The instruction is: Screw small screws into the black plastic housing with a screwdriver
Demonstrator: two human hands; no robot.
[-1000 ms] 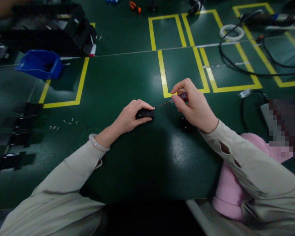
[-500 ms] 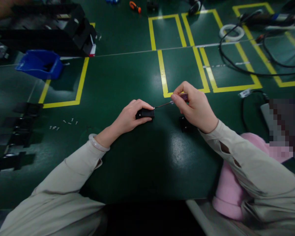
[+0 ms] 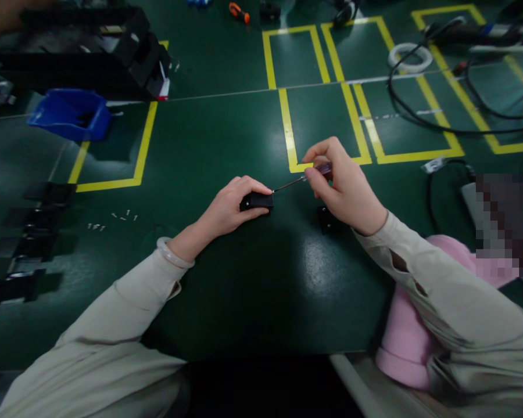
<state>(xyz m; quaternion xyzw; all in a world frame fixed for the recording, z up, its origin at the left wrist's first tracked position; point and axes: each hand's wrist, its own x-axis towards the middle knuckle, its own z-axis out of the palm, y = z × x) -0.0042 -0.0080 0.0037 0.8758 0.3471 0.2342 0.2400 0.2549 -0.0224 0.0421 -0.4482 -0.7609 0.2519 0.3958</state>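
My left hand [image 3: 232,208] grips a small black block [image 3: 260,201] on the green table [image 3: 226,278], fingers above it and thumb along its near side. My right hand [image 3: 344,188] pinches the handle of a thin screwdriver [image 3: 291,183], whose shaft points left. Its tip meets the right end of the block, by a small shiny spot near my left fingertips. A second black part [image 3: 325,219] lies just under and beside my right hand, partly hidden by it. Several small screws [image 3: 96,227] lie to the left of my left hand.
A blue bin [image 3: 72,116] stands before black trays [image 3: 131,49] at the back left. Black parts [image 3: 37,244] line the left side. Cables [image 3: 418,119] and a white tape ring [image 3: 410,58] lie back right. A pink sleeve [image 3: 403,342] is beside my right forearm.
The fingers of my right hand have shifted slightly on the screwdriver handle, and the handle has tilted up a little. My left hand and the block have stayed in place.
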